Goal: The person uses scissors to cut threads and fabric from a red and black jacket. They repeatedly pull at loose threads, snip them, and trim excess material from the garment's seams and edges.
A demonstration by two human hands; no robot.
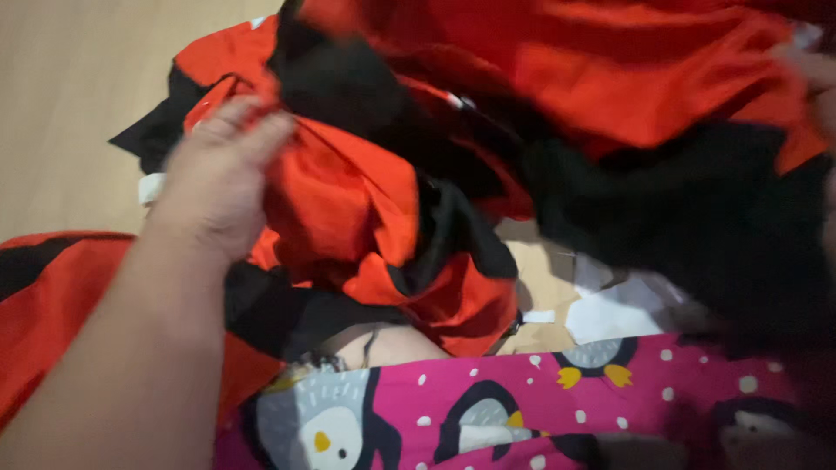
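Penguin-print pink cloth (540, 409) nearest | left hand (218, 178) grip clamped on red-black garment (348, 200) | right hand (814, 74) blurred, grip unclear

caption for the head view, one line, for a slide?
Left hand gripping crumpled red-and-black fabric above pink penguin-print cloth; right hand blurred at the frame's edge.

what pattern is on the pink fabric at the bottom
Penguins and white dots on the bright pink fabric, best seen in the head view.

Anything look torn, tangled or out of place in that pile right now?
Nothing looks torn. The red and black garment is bunched and twisted where the left hand grips it. The right hand is too blurred to judge.
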